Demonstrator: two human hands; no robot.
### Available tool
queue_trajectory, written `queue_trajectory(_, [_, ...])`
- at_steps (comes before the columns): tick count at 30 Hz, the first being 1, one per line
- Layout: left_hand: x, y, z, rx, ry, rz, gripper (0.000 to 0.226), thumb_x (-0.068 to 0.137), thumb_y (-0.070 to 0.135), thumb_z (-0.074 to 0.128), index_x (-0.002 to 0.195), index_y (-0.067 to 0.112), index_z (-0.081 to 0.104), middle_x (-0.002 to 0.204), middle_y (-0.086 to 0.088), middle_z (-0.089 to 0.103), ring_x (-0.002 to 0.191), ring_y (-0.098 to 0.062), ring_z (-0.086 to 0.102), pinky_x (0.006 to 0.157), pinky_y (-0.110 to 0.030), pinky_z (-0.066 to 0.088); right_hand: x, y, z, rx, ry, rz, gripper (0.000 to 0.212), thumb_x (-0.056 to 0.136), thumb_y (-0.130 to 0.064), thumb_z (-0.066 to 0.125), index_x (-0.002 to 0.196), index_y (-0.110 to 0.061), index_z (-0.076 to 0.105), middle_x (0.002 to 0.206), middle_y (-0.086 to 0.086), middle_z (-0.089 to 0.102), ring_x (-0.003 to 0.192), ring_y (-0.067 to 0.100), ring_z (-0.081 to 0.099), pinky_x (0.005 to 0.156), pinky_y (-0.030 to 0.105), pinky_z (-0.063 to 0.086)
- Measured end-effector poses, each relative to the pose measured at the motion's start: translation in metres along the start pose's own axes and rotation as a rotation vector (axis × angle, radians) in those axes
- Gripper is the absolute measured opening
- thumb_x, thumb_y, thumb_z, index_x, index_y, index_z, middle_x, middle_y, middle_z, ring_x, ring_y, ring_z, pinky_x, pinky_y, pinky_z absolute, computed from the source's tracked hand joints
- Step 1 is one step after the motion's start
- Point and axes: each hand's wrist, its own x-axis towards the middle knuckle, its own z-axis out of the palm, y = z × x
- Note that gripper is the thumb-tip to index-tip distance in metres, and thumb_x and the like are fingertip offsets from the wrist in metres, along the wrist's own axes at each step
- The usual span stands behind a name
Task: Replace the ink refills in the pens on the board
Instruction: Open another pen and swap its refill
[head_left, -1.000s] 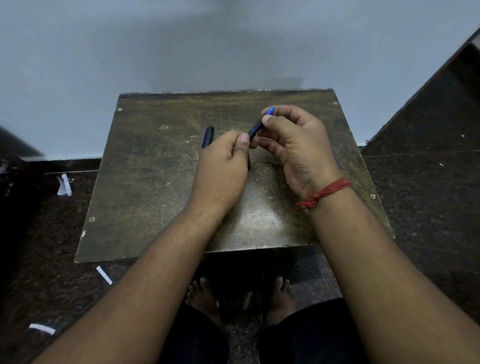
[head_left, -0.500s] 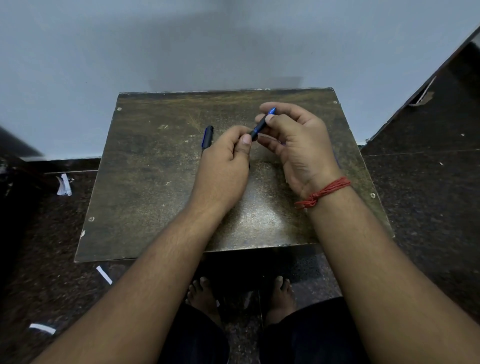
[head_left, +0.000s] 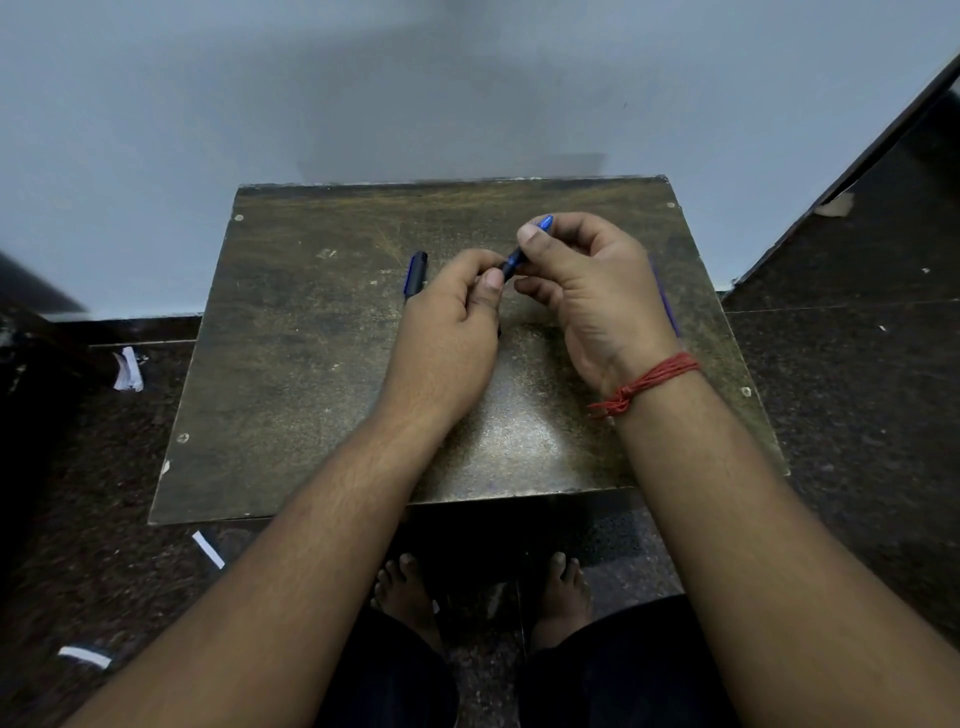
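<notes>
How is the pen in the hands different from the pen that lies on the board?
The held pen is off the board, gripped by the left hand and the right hand; the lying pen rests on the board, touched by no fingers. The held pen slants up to the right; the lying pen points almost straight away. The held pen is mostly hidden by fingers; the lying pen shows more. Both look dark with blue.

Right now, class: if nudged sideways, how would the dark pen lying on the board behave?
The dark pen looks slim and round, so it would probably roll. It seems rigid, not floppy. The board looks flat and worn, so it may stop soon.
</notes>
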Motion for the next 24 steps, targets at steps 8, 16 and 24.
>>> queue_trajectory(8, [0.000, 0.000, 0.000, -0.026, 0.001, 0.004, 0.021, 0.105, 0.022, 0.045, 0.109, 0.028, 0.064, 0.062, 0.009, 0.052, 0.051, 0.002, 0.048, 0.049, -0.011, 0.034, 0.001, -0.004, -0.004, 0.084, 0.029, -0.017, 0.020, 0.094, 0.005, 0.055, 0.106, -0.006, 0.067, 0.095, 0.009, 0.075, 0.091, 0.020, 0.070, 0.079, 0.031, 0.057])
queue_trajectory(16, [0.001, -0.003, 0.001, -0.038, -0.012, 0.022, 0.023, 0.105, 0.023, 0.045, 0.110, 0.037, 0.064, 0.060, 0.007, 0.050, 0.050, 0.000, 0.045, 0.050, -0.017, 0.037, 0.003, -0.005, -0.005, 0.174, 0.086, -0.052, 0.017, 0.095, 0.004, 0.056, 0.105, -0.006, 0.065, 0.092, 0.009, 0.074, 0.089, 0.022, 0.069, 0.077, 0.032, 0.057])
queue_trajectory(24, [0.003, -0.006, -0.003, -0.026, 0.065, -0.013, 0.023, 0.105, 0.028, 0.044, 0.115, 0.036, 0.064, 0.069, 0.008, 0.056, 0.059, -0.002, 0.048, 0.054, -0.017, 0.039, 0.012, -0.013, -0.019, -0.031, 0.353, -0.328, 0.008, 0.093, -0.007, 0.062, 0.099, -0.011, 0.062, 0.074, 0.002, 0.066, 0.069, 0.015, 0.066, 0.063, 0.030, 0.056])
